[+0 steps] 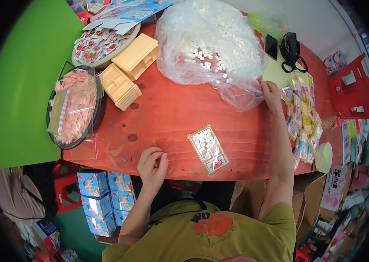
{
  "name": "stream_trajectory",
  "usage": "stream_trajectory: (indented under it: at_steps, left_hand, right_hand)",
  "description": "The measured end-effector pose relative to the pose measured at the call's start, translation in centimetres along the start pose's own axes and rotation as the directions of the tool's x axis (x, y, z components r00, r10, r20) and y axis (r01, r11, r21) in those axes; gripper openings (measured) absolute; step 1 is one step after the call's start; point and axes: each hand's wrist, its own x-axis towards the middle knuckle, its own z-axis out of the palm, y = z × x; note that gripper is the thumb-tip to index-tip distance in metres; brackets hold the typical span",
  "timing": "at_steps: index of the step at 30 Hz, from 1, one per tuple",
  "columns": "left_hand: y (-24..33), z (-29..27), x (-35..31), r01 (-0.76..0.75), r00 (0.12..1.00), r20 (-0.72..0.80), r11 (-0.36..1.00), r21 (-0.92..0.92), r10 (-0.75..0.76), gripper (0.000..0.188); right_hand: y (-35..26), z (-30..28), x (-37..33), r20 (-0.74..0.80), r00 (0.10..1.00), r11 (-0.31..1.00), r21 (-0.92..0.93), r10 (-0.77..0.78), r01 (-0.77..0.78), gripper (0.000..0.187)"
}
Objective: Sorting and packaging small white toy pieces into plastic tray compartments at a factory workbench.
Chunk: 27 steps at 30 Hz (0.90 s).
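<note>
A small tan tray with compartments lies tilted on the red table, with white pieces in its upper part and a small pink packet in a lower compartment. Left of it, my left hand hovers by the table's front edge, fingers loosely bent and slightly apart, with nothing visible in them. My right hand is closed at the right corner of a big clear plastic bag, seemingly pinching its edge; the fingertips are partly hidden. Small white pieces fill the bag and show at its mouth.
At left stand a dark basin of pink packets, two stacks of tan trays and a bowl of small sachets. On the right lie a pile of wrapped packs, a phone, a black pouch and a pale green bowl.
</note>
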Motion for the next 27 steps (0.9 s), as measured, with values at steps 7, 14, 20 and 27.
stream_trajectory:
  at_steps: [7, 14, 20, 27]
  left_hand:
    - [0.3, -0.4, -0.6, 0.03, 0.999, -0.023, 0.997, 0.069, -0.028, 0.002]
    - [0.7, 0.6, 0.0, 0.024, 1.0, -0.02, 0.991, 0.132, -0.021, 0.004]
    - [0.6, 1.0, -0.1, 0.023, 0.999, -0.026, 0.983, 0.182, -0.019, 0.006]
    - [0.8, 1.1, -0.1, 0.029, 0.999, -0.047, 0.971, 0.236, -0.018, 0.007]
  right_hand:
    - [-6.1, -0.9, -4.1, -0.013, 0.974, 0.929, -0.302, -0.227, 0.213, 0.022]
    - [-2.4, -3.1, -2.3, 0.015, 0.994, 0.867, -0.489, -0.104, 0.098, 0.022]
    - [-1.0, -2.8, -0.2, 0.015, 0.993, 0.929, -0.35, -0.12, 0.118, 0.023]
    - [-2.1, -3.3, 1.4, 0.182, 0.983, 0.963, -0.264, -0.001, 0.05, 0.026]
